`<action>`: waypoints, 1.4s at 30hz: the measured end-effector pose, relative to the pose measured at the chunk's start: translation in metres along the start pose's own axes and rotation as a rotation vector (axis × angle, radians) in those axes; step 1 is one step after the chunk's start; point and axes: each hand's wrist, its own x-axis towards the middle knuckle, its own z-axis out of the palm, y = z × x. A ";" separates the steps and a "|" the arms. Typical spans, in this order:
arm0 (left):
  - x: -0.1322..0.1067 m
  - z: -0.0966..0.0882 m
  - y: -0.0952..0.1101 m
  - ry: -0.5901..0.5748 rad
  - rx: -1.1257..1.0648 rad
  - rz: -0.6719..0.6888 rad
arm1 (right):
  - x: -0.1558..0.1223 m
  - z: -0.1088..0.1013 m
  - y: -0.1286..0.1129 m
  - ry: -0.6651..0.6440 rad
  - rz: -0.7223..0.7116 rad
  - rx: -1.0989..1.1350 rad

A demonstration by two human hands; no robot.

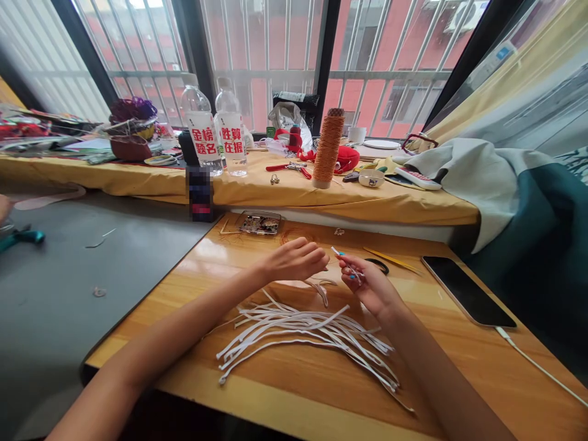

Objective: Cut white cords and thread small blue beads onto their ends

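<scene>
A white cord (335, 250) is pinched between the thumb and fingers of the right hand (373, 288), its tip projecting past the fingertips toward the nearby left hand (298, 260); the left fingers are curled inward, and whether they hold anything cannot be told. Nearer the viewer, a loose bundle of similar cords (289, 316) lies on the wooden table (220, 269); to the right rest yellow tweezers (392, 260) and a smartphone (468, 291) with a white cable (503, 332) plugged in
</scene>
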 end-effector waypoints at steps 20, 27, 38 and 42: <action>0.011 -0.002 0.013 0.126 -0.511 -0.582 | -0.004 0.010 0.012 0.094 -0.520 -0.460; 0.024 0.002 0.008 0.083 -1.194 -1.152 | -0.005 0.009 0.017 0.077 -0.612 -0.602; 0.027 0.001 0.016 0.214 -1.709 -1.544 | -0.001 0.010 0.017 -0.003 -0.449 -0.382; 0.027 0.003 0.017 0.315 -1.757 -1.587 | -0.003 0.011 0.015 -0.009 -0.346 -0.308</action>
